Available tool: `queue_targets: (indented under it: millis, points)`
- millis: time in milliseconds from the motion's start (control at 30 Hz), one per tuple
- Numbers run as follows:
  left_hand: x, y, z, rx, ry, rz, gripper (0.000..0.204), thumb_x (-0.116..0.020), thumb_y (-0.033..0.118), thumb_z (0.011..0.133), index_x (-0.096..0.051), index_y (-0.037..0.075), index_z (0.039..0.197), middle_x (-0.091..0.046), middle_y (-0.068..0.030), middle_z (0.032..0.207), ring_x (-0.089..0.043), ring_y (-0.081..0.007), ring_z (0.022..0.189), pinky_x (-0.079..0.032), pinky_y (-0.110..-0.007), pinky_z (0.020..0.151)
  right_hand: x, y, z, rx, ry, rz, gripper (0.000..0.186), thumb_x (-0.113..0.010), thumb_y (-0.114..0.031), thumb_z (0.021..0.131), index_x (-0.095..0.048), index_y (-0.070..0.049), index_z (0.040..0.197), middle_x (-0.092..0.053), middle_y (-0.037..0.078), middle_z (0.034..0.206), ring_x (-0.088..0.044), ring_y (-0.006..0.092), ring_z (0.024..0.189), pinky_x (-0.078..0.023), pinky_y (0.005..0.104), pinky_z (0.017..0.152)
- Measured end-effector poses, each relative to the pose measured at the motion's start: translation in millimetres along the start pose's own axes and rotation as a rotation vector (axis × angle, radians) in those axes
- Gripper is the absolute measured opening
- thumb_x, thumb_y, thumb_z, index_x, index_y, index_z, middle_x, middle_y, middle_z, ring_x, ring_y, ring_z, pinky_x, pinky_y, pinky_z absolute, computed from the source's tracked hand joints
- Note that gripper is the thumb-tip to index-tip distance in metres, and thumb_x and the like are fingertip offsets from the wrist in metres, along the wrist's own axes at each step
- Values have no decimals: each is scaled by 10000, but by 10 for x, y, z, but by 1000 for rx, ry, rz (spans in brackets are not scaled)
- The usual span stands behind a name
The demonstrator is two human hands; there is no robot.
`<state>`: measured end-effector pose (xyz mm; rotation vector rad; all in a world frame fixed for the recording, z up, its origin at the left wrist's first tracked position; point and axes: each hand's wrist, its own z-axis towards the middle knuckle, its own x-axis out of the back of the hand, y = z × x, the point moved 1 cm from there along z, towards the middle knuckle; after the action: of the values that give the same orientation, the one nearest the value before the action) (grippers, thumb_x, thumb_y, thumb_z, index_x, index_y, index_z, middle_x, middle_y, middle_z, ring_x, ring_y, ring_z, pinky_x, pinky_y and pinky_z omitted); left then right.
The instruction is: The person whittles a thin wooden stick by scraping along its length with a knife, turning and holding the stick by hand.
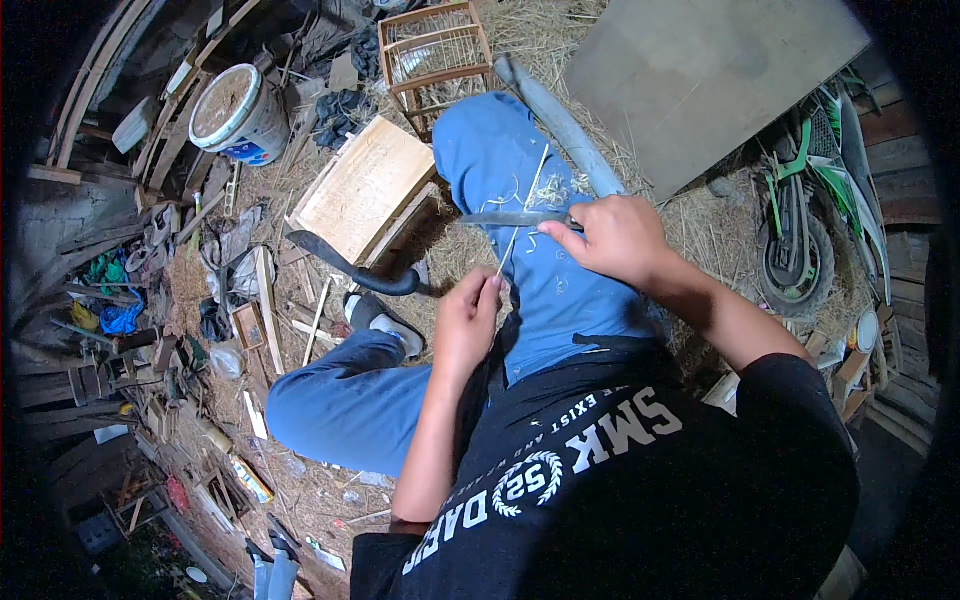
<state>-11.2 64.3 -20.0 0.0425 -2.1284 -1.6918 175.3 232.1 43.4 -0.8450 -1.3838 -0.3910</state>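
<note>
A thin, pale wooden strip (pixel 538 172) rises at a slant across my raised thigh. My left hand (pixel 467 322) pinches its lower end between thumb and fingers. In my right hand (pixel 618 240) is a knife (pixel 492 218), gripped by the handle with the thumb laid along it. Its long grey blade points left and crosses the strip, which seems to touch it. Curly shavings (pixel 552 192) lie on the blue trousers (pixel 545 285) around the blade. Left of my knee, a curved blade with a black hooked handle (pixel 392 285) rests by a wooden box (pixel 365 185).
Beyond my knee stands a wooden cage (pixel 435 55) with thin bars. A white bucket (pixel 238 115) is at the far left. A large flat board (pixel 700 85) leans at the far right, near a green and white motorbike (pixel 810 210). Wood scraps and straw cover the floor.
</note>
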Motion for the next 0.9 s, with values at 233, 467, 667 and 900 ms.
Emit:
queue_targets:
  millis: [233,467,667,900]
  points:
    - [421,-114,-743,82,35,119,163,-607,157,1068,-658,9,1023,-579,-73,699,-514,-119,632,-448,-307,605,-66,237,25,-73,28,82,647,-590,-613,996,-689,-56,683,-671,203,654,-700,420,654,-544,528,610]
    - [128,42,-309,101,12,-61,162,-616,146,1069,-646,16,978,-542,-21,668,-473,-81,615,-400,-285,575,-108,163,-66,-94,95,228,623,-619,-596,990,-672,-54,687,-659,200,640,-687,427,634,-534,532,601]
    - [-175,242,275,53,-30,-74,171,-591,151,1098,-640,19,1002,-561,38,766,-497,-48,688,-402,-240,614,-22,15,12,69,83,87,574,-656,-549,979,-679,-52,695,-622,207,603,-663,435,603,-512,521,567]
    - [-129,139,168,81,-105,-222,186,-577,161,1104,-630,22,992,-559,34,786,-507,-55,729,-416,-240,657,-40,83,48,60,44,34,629,-630,-598,975,-678,-51,668,-632,205,603,-668,437,609,-523,527,579]
